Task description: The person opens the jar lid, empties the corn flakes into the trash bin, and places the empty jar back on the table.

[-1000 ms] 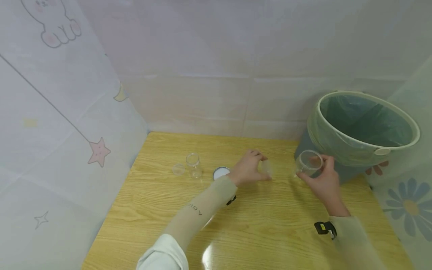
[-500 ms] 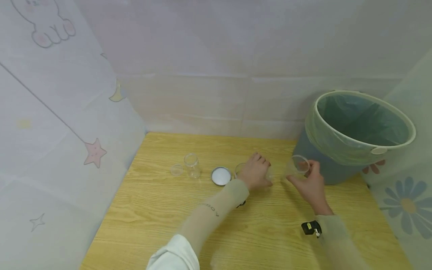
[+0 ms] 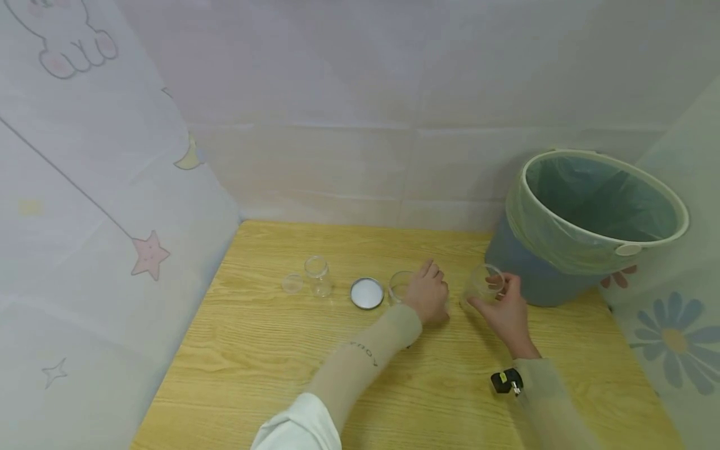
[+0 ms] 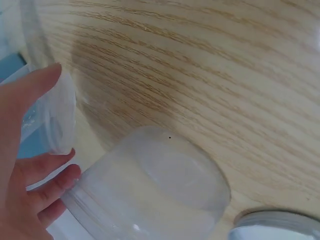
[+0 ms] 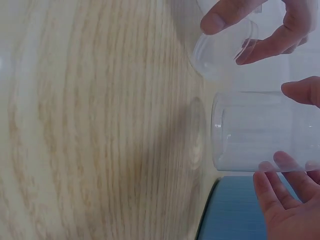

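Observation:
My left hand (image 3: 429, 294) pinches a clear round plastic lid (image 4: 62, 112) between thumb and fingers; in the head view the hand mostly hides it. In my right hand (image 3: 506, 312) is a clear plastic jar (image 5: 250, 132), gripped at its side, mouth up. A narrow gap shows between its base and the table in the right wrist view. Another clear jar (image 3: 400, 286) stands just left of my left hand, partly covered by it. Further left lie a silver-rimmed white lid (image 3: 367, 294), a smaller clear jar (image 3: 319, 278) and a small clear lid (image 3: 292, 284).
A large blue bin (image 3: 517, 262) with a pale rim and a green liner stands at the table's back right, just behind my right hand. The wooden table (image 3: 253, 375) meets patterned wall sheets at the back and left.
My right hand has brought its jar leftward and down, closer to my left hand. My left hand has shifted slightly right with its lid. The standing jar beside it has come into view.

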`<state>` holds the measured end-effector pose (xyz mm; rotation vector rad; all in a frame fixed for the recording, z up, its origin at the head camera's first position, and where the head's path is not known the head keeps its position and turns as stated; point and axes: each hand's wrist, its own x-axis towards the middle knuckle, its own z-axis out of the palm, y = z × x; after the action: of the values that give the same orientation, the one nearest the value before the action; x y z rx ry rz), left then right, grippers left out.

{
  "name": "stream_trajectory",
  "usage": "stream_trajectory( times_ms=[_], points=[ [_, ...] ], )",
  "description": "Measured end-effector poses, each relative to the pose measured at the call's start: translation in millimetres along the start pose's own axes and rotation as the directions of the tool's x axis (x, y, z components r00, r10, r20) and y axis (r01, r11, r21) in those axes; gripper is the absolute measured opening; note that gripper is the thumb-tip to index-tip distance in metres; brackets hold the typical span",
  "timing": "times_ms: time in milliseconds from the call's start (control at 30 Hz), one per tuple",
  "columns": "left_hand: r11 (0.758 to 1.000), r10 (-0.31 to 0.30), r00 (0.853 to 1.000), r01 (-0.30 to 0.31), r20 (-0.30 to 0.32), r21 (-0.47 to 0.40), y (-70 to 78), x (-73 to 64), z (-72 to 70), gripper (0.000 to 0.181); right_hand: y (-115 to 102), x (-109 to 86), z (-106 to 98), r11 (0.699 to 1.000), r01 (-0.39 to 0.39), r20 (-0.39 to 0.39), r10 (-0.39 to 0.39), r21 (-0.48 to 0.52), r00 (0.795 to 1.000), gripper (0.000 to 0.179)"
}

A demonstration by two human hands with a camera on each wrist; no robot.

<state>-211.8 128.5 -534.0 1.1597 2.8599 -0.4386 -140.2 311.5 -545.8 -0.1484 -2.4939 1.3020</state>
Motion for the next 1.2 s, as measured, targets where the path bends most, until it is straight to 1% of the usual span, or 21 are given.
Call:
stream_trajectory(
  times_ms=[167,233,300,433,533,600,733,900,1033,1133,1200],
  points=[
    [0.996,0.014,1.0,-0.016,0.027,0.084,4.7,2.1,1.7,0.058,2.9,-2.2,1.2,1.0,-0.009,0.006,0.009,0.016,1.0,0.071],
    [0.995,0.014,0.999,-0.018,0.036,0.103,6.1,2.2,1.8,0.055,2.9,-3.4,2.0,1.0,-0.014,0.006,0.014,0.022,1.0,0.071],
    [0.993,0.016,0.999,-0.021,0.046,0.116,7.1,2.4,2.0,0.051,2.3,-4.9,3.5,0.999,-0.022,0.007,0.022,0.035,1.0,0.07],
    [0.993,0.014,0.997,-0.022,0.073,0.112,8.5,3.1,3.1,0.043,1.3,-7.1,7.0,0.998,-0.042,0.008,0.041,0.049,0.999,0.071],
    [0.994,0.008,0.995,-0.018,0.095,0.11,9.2,3.0,4.7,0.04,1.2,-7.8,9.0,0.998,-0.041,0.011,0.04,0.049,0.999,0.072],
    [0.992,0.005,0.995,-0.018,0.103,0.124,9.6,2.7,5.6,0.043,0.7,-8.3,9.6,0.998,-0.034,0.013,0.033,0.046,0.999,0.072],
    [0.989,0.006,0.995,-0.021,0.102,0.146,9.5,2.6,6.1,0.051,0.6,-8.8,10.5,0.999,-0.025,0.012,0.025,0.04,1.0,0.072],
    [0.99,0.003,0.995,-0.016,0.097,0.138,7.9,2.0,5.0,0.057,1.6,-8.5,11.7,0.999,-0.032,0.014,0.031,0.039,0.999,0.073],
    [0.992,-0.012,0.997,0.002,0.081,0.127,5.8,1.2,2.1,0.07,1.9,-8.3,11.7,0.999,-0.049,0.023,0.049,0.013,0.999,0.076],
    [0.995,-0.027,0.998,0.022,0.049,0.096,1.4,-0.5,-2.9,0.081,1.7,-7.7,10.9,0.998,-0.065,0.028,0.066,-0.007,0.997,0.087],
    [0.998,-0.03,0.999,0.029,0.016,0.06,-3.3,-2.5,-7.9,0.084,0.1,-7.3,9.9,0.997,-0.08,0.024,0.081,-0.02,0.996,0.1]
  ],
)
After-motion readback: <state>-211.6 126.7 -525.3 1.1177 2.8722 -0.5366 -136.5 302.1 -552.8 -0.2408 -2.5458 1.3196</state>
